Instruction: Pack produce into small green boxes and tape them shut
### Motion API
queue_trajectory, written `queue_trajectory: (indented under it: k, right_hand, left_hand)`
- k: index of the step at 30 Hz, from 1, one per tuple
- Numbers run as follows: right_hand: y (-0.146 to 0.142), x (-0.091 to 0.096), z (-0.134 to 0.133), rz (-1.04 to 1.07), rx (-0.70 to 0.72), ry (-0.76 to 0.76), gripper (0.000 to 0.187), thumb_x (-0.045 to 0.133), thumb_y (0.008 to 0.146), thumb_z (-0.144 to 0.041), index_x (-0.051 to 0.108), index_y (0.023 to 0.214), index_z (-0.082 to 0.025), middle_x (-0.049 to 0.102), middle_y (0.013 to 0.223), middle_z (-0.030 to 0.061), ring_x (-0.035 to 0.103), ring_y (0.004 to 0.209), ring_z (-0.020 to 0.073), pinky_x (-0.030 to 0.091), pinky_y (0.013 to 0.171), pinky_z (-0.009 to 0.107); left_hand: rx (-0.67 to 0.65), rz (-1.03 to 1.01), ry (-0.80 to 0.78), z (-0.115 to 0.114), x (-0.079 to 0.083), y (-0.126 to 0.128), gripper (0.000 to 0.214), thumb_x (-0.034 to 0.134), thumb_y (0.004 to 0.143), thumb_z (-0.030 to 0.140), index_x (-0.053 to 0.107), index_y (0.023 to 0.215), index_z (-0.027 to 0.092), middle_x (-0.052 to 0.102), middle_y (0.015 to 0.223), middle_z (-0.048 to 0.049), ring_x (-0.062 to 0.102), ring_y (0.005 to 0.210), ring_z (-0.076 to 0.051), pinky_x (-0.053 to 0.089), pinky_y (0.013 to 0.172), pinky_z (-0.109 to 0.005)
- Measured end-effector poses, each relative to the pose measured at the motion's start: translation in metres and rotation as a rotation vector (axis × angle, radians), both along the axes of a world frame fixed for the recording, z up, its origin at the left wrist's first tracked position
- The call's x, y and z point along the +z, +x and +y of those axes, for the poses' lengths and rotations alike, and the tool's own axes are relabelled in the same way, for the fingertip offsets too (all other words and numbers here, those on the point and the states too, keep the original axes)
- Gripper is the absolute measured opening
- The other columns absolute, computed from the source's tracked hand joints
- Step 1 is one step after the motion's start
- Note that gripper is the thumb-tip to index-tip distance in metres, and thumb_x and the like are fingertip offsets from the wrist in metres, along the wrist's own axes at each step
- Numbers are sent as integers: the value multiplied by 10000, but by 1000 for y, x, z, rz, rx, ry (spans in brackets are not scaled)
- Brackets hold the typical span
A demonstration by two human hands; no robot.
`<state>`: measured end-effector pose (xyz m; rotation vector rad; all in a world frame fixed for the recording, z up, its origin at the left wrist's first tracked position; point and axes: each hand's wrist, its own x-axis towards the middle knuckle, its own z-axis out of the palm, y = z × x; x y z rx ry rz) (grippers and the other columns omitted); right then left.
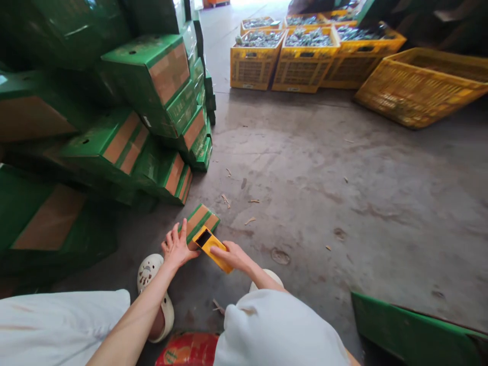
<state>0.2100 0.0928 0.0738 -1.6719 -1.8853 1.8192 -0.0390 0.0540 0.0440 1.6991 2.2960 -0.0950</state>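
One green box on floor, visible length running near-left to far-right; left hand, nearer, spread over near-left end; right hand, farther right, grips yellow tool, box lying just beyond.

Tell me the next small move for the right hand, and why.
Probably ease the yellow device slightly farther over the green box. The right hand grips it with one end overlapping the box's near edge in this view, and the left hand lies spread at the box's side, apparently steadying it.
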Motion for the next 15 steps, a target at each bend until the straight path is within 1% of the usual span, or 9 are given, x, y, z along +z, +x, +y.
queue_trajectory:
  k: [3,6,8,11,13,15]
  right_hand:
    - [26,1,-19,1,-25,-54,523,575,991,-661,728,1016,-162,752,929,42,671,851,197,400,653,256]
    - [49,6,-33,-107,-9,-53,518,623,952,-674,734,1008,-171,767,948,50,680,865,216,392,654,266]
    - [54,7,-35,-171,-4,-33,489,660,932,-655,744,1011,-180,780,976,63,686,864,225,394,659,276]
    - [40,1,-28,-258,3,-16,463,676,930,-631,756,955,-175,790,989,109,696,860,246,397,649,299]
    - [22,-6,-16,-307,22,-20,455,676,934,-619,759,931,-172,791,986,137,709,869,264,408,643,309]
    - [3,-13,-2,-333,33,-30,463,652,944,-628,763,956,-178,791,989,140,721,885,275,427,650,310]
  left_hand:
    - [-22,-9,-34,5,4,-4,1346,835,724,592,14,1755,319,270,1759,-180,385,1487,-468,383,1142,-628]
    - [-38,-9,-39,9,4,-13,1344,839,718,584,28,1756,317,291,1746,-186,409,1462,-471,383,1133,-620]
    - [-48,11,-19,9,2,-16,1334,834,722,595,44,1757,306,290,1747,-189,408,1459,-472,373,1139,-631]
    - [-77,58,6,7,-2,-15,1330,829,731,619,64,1760,262,254,1767,-198,402,1467,-467,352,1163,-639]
    - [-102,87,22,7,-4,-13,1364,845,717,648,69,1760,233,225,1778,-213,381,1487,-467,331,1184,-643]
    - [-131,106,36,6,-4,-10,1426,880,671,683,79,1760,228,184,1786,-231,343,1515,-479,323,1193,-647]
